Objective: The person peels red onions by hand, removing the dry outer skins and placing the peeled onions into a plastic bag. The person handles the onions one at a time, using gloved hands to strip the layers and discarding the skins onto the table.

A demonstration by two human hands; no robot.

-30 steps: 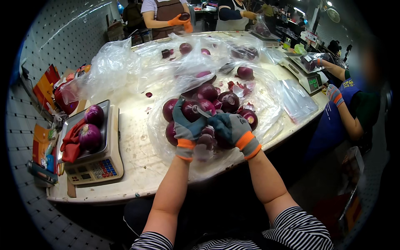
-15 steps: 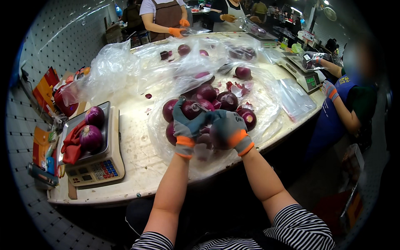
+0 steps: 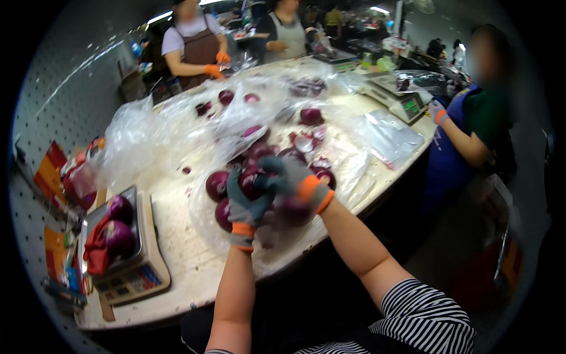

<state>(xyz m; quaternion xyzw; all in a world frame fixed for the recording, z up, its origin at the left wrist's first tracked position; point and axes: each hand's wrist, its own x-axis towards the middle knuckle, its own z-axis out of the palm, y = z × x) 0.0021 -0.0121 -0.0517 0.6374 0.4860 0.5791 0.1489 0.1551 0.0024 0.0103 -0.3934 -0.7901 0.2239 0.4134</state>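
Note:
My left hand, in a grey and teal glove with an orange cuff, curls around a dark red onion above the pile. My right hand, gloved alike, comes in from the right with bent fingers at that onion's side. Blur hides what its fingertips pinch, if anything. Other red onions lie around both hands on a clear plastic sheet or bag. One blurred onion sits below my right wrist. Loose onion skins lie just beyond the pile.
At the left, a weighing scale carries two red onions and a red cloth. Crumpled clear plastic covers the far left of the table. Flat clear bags and another scale stand right, near a co-worker's gloved hand.
The view has turned, so the table sits further left and tilts more. My right hand has shifted slightly farther away over the onions. My left hand keeps its hold on the onion.

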